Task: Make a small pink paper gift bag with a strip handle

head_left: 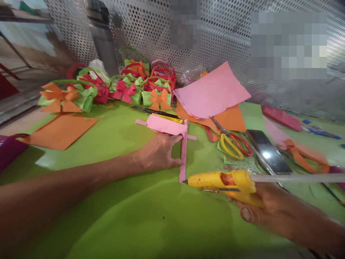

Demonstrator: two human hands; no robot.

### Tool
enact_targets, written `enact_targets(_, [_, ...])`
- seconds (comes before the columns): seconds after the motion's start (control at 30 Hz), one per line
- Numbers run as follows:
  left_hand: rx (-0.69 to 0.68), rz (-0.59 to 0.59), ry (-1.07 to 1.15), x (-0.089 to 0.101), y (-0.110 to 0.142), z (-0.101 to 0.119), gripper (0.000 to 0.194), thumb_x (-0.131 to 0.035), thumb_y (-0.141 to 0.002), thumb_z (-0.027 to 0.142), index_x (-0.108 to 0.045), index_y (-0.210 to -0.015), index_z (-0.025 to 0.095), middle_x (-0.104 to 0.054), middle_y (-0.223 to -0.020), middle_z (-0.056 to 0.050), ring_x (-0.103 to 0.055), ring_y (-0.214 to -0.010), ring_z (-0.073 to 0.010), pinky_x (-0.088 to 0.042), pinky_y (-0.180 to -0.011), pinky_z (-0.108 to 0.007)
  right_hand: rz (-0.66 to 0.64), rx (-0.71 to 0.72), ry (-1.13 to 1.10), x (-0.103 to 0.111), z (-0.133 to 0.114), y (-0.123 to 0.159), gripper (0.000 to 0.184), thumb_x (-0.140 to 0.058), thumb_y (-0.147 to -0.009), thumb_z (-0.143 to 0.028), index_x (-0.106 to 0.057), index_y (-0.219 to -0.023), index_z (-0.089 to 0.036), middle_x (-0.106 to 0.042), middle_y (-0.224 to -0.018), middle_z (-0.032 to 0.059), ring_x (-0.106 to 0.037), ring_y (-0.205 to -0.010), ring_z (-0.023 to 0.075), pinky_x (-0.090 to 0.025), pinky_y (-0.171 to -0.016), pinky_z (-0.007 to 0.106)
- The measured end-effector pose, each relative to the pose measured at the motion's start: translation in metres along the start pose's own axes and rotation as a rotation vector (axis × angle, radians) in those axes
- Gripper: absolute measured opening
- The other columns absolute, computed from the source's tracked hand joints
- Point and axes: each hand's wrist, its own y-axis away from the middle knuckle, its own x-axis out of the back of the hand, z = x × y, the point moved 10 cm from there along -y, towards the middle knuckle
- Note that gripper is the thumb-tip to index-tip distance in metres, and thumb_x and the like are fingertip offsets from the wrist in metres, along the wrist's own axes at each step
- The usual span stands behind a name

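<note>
In the head view, my right hand is wrapped round the handle of a yellow hot glue gun, with a long clear glue stick sticking out of its back. The gun's nozzle meets the near end of a narrow pink paper strip. My left hand steadies that strip, thumb and index finger spread along its left edge. Just beyond these fingers lies a small folded pink paper piece, with another pink strip sticking out on both sides. The left hand's other fingers are partly hidden.
Behind stand several small paper bags with bows. Black and yellow cutters, scissors, a phone and pink sheets lie on the green tabletop. An orange sheet is at left; a perforated metal panel rises behind.
</note>
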Motion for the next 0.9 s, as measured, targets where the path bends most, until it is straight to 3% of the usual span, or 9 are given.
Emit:
enact_targets(0.13, [-0.026,0.005,0.016,0.001,0.0,0.003,0.062,-0.067,-0.068,0.043,-0.052,-0.114,0.005,-0.062,-0.107,-0.017,-0.06,-0.093,-0.0249,-0.048,-0.085,-0.038,0.019,0.01,0.036,0.002,-0.004,0.0,0.056,-0.054,-0.078,-0.04,-0.044,-0.132,-0.028,-0.064,-0.113,0.0055,-0.063,-0.089,0.0272,-0.052,-0.077,0.038])
enact_targets(0.27, [-0.027,-0.056,0.017,-0.003,0.001,0.006,0.075,-0.068,-0.065,0.047,-0.046,-0.121,0.003,-0.06,-0.11,-0.019,-0.057,-0.101,-0.0284,-0.048,-0.085,-0.038,0.055,0.037,0.032,0.006,-0.008,0.0,0.056,-0.054,-0.077,-0.043,-0.046,-0.13,-0.028,-0.062,-0.117,0.0055,-0.06,-0.098,0.0303,-0.05,-0.081,0.04])
enact_targets(0.47, [-0.021,-0.085,0.056,-0.004,0.001,0.007,0.077,-0.07,-0.064,0.041,-0.043,-0.122,0.0,-0.056,-0.116,-0.022,-0.054,-0.104,-0.0298,-0.045,-0.09,-0.039,0.058,0.006,0.008,0.006,-0.011,-0.003,0.053,-0.057,-0.074,-0.043,-0.052,-0.125,-0.029,-0.067,-0.106,0.0046,-0.063,-0.086,0.0304,-0.05,-0.078,0.041])
enact_targets(0.67, [-0.015,-0.081,0.053,-0.005,0.002,0.007,0.075,-0.07,-0.064,0.042,-0.045,-0.121,0.002,-0.06,-0.109,-0.02,-0.058,-0.095,-0.0288,-0.047,-0.085,-0.039,0.015,-0.054,-0.008,0.002,-0.009,-0.001,0.053,-0.055,-0.074,-0.045,-0.052,-0.125,-0.028,-0.068,-0.101,0.0055,-0.062,-0.08,0.03,-0.048,-0.08,0.043])
enact_targets(0.8, [-0.018,-0.076,0.048,-0.004,0.002,0.007,0.074,-0.071,-0.064,0.041,-0.045,-0.121,0.001,-0.059,-0.107,-0.02,-0.056,-0.098,-0.03,-0.046,-0.086,-0.041,-0.014,-0.068,-0.003,-0.001,-0.007,0.002,0.05,-0.056,-0.075,-0.038,-0.053,-0.124,-0.028,-0.068,-0.092,0.0036,-0.059,-0.09,0.0298,-0.04,-0.092,0.043])
enact_targets(0.9, [-0.019,-0.068,0.055,-0.004,0.003,0.007,0.076,-0.07,-0.064,0.042,-0.043,-0.123,0.002,-0.059,-0.109,-0.021,-0.056,-0.101,-0.0298,-0.046,-0.088,-0.041,0.033,-0.061,0.019,0.003,-0.008,0.002,0.05,-0.058,-0.073,-0.036,-0.054,-0.122,-0.029,-0.068,-0.085,0.0026,-0.06,-0.086,0.029,-0.044,-0.088,0.042])
